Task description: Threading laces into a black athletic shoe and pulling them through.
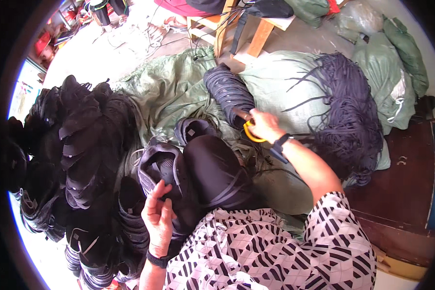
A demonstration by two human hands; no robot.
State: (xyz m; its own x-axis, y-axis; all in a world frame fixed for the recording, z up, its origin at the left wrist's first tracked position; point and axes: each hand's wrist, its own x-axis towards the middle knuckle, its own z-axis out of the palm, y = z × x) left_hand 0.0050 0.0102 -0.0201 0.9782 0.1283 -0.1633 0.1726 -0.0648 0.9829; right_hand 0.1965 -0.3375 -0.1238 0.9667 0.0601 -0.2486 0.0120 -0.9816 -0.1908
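My left hand [158, 216] holds the edge of a dark shoe upper [163, 166] that rests on my lap. My right hand [264, 125] reaches forward and grips yellow-handled scissors [249, 129] beside a rolled bundle of dark laces [229, 92]. A larger heap of loose dark laces [349, 113] lies to the right of that hand. Another dark shoe upper [193, 129] lies just behind the one I hold.
A big pile of stacked black shoe uppers [82, 145] fills the left side. Green sacks [391, 72] and a green sheet [174, 92] cover the floor ahead. A wooden stool frame [227, 24] stands at the back, a dark wooden surface [401, 188] on the right.
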